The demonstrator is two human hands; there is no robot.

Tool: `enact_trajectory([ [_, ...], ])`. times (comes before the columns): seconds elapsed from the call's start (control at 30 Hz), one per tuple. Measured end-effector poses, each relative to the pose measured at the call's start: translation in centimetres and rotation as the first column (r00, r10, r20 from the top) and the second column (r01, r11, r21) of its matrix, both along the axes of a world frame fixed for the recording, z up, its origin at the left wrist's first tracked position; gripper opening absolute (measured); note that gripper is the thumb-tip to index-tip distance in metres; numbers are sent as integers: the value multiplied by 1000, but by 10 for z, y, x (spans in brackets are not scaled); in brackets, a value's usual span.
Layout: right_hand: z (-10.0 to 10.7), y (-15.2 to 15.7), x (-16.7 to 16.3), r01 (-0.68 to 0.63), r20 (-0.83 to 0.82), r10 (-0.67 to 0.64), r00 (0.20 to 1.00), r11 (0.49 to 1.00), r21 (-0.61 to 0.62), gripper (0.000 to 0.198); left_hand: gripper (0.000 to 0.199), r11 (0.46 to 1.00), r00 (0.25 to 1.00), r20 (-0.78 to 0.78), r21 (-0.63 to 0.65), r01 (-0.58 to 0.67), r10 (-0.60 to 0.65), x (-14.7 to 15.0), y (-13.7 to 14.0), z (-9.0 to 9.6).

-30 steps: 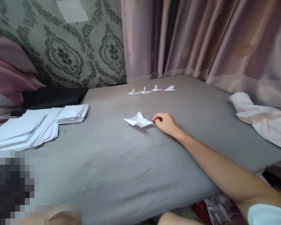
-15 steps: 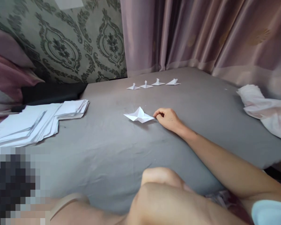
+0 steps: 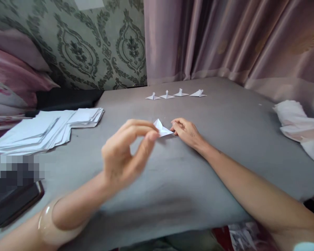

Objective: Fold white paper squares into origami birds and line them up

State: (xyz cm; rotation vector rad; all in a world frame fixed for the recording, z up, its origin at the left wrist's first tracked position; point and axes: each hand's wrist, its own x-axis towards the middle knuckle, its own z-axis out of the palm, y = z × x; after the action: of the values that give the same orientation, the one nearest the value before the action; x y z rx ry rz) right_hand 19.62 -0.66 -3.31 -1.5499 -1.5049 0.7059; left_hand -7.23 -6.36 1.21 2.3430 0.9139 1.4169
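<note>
A folded white paper piece (image 3: 165, 131), shaped with pointed ends and a raised peak, lies on the grey bedsheet. My right hand (image 3: 185, 131) rests beside it with fingers curled together, closed at its right tip. In front of the paper, nearer the camera, is my left hand (image 3: 128, 150), slightly blurred. Its fingers curve toward the thumb, with their tips overlapping the paper in view. They hide the paper's left part, and whether they touch it cannot be told. A clear bangle (image 3: 48, 223) circles my left wrist.
Several finished paper folds (image 3: 166, 94) stand in a row at the back. White paper stacks (image 3: 52, 129) lie left, above a dark phone (image 3: 21, 202). White cloth (image 3: 300, 122) is bunched at the right. A curtain (image 3: 214, 42) and patterned wall (image 3: 94, 45) border the far side.
My left hand has moved from close to my body out and forward to the folded paper, now covering its left part. My right hand stays at the right tip. The view has shifted slightly.
</note>
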Motion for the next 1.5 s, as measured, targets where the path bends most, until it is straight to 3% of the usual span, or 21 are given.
enact_trajectory([
  [0.1,1,-3,0,-82,60,83,995,996,-16,35,15,997,975,-211,-6,-76,73,33,50,6],
  [0.2,3,-8,-3,-155,169,155,973,988,-12,49,39,990,875,-466,11,-140,129,34,72,-12],
  [0.27,3,-10,-6,-186,205,181,962,983,3,50,39,994,831,-550,-11,-105,82,30,79,-26],
  [0.37,1,-10,-11,-217,162,207,965,975,46,44,24,997,837,-547,-61,-54,12,32,88,-38],
  [0.47,2,-8,-15,-215,19,214,977,971,106,41,20,962,935,-347,-271,-25,-73,39,94,-34],
  [0.53,7,-9,-16,-161,-87,178,980,971,175,41,23,863,994,-37,-501,69,-101,43,95,-25],
  [0.63,19,-13,-15,-41,-164,94,982,953,300,37,24,646,916,401,-701,303,4,47,89,-8],
  [0.77,33,-21,-15,-27,-114,79,990,916,400,31,20,384,799,601,-745,545,33,49,73,4],
  [0.87,36,-24,-17,-62,-117,120,986,912,406,30,20,292,783,621,-754,588,28,47,66,2],
  [1.07,32,-29,-29,-166,-128,223,966,921,352,33,24,272,815,579,-778,566,-38,39,65,-7],
  [1.17,29,-31,-34,-182,-127,230,965,934,308,34,29,299,820,571,-776,555,-41,39,63,-7],
  [1.23,26,-31,-36,-197,-125,239,963,939,282,36,31,320,812,583,-770,552,0,41,61,-7],
  [1.37,20,-31,-39,-162,-138,202,970,953,258,28,32,312,800,586,-789,529,126,45,57,-6],
  [1.5,17,-29,-41,-120,-165,167,972,958,261,16,51,343,791,564,-810,475,237,47,57,-9],
])
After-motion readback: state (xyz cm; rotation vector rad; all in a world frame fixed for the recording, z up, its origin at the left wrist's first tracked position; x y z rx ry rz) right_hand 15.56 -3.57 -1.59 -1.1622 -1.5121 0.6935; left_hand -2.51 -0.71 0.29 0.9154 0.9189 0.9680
